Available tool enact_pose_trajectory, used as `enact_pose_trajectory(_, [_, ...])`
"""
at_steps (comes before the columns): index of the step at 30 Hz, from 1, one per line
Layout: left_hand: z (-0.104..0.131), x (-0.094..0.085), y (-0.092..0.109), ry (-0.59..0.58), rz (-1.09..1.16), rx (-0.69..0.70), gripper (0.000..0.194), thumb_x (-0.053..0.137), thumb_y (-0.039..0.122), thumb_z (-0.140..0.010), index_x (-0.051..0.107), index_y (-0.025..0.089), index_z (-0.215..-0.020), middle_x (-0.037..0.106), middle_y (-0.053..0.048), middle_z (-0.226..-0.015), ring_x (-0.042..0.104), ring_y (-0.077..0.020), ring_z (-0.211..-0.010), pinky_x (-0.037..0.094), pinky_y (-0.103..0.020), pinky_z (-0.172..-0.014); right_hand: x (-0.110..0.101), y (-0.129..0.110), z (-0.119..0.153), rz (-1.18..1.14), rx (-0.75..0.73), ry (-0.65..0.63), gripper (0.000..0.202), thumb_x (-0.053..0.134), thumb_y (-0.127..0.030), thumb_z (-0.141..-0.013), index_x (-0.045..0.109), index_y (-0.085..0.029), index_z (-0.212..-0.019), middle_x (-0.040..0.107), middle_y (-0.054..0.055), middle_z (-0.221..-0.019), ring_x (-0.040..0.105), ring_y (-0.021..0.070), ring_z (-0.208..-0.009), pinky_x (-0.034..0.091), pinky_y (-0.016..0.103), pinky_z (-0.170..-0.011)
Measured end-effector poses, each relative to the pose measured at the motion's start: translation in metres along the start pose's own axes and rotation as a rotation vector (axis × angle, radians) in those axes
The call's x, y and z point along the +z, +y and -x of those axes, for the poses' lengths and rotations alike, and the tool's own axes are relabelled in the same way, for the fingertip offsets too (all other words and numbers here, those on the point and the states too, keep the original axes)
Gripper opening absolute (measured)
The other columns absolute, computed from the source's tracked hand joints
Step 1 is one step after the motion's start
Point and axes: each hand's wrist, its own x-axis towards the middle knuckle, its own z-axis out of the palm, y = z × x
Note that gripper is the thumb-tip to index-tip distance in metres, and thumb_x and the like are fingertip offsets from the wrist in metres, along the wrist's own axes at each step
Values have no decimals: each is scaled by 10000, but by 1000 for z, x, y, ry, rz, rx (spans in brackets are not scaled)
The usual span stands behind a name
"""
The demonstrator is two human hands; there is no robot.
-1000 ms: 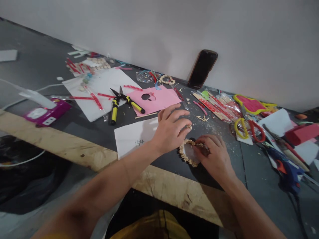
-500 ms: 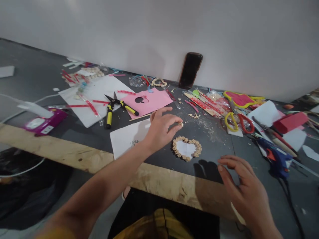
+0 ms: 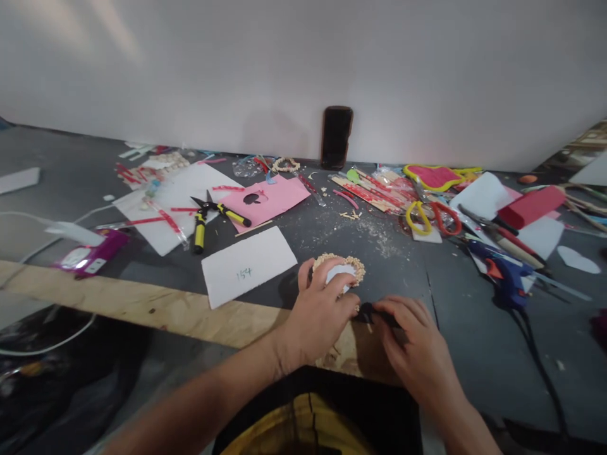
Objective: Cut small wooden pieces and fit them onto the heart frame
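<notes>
A heart-shaped ring of small tan pieces with a white centre [image 3: 358,268] lies near the table's front edge. My left hand [image 3: 320,306] covers its left and lower parts, fingers bent over the white centre and gripping the rim. A small tan piece shows by my left thumb tip. Just to the right, my right hand [image 3: 410,341] is held low with fingers slightly apart and no object visible between them. Dark shadow lies at its fingertips. A white paper with green writing [image 3: 265,253] rests left of the heart.
Yellow-black pliers [image 3: 200,232] and a pink sheet [image 3: 279,196] lie at centre left, a purple power strip [image 3: 92,253] farther left. A phone [image 3: 336,136] leans on the wall. Scissors [image 3: 446,218], red-striped sticks [image 3: 365,193] and a blue glue gun [image 3: 509,281] are on the right.
My left hand has come down onto the heart, uncovering the white paper's writing. My right hand has moved left, close to the heart. The camera view has shifted.
</notes>
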Motion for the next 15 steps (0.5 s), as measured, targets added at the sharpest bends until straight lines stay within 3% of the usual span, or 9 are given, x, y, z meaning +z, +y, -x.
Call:
enact_pose_trajectory(4, [-1,5,-1,-8,-48,25,64,602,270,-858,651,253,-896,617,-25,-1150,350,-290,-1277,143,-559,-1056,2,-3,0,23,-18,-48,124,534,-234,-857,609,-225,-955,643,61,-939,574,209,-888,499,368,-767])
enact_pose_trajectory(9, [5,-9,-3,-4,-73,9,150,611,298,-852,635,254,-994,615,-18,-1171,368,-289,-1267,142,-552,-1068,10,-7,-4,69,-19,-58,138,526,-240,-866,624,-197,-954,647,74,-934,562,217,-886,494,370,-761])
enact_pose_trajectory(15, [34,-27,-25,126,-81,-219,155,592,251,-858,655,271,-999,617,-22,-1165,395,-297,-1238,257,-534,-1032,18,-10,-8,137,8,-102,141,553,-278,-858,648,-190,-914,664,66,-919,553,219,-868,472,383,-771])
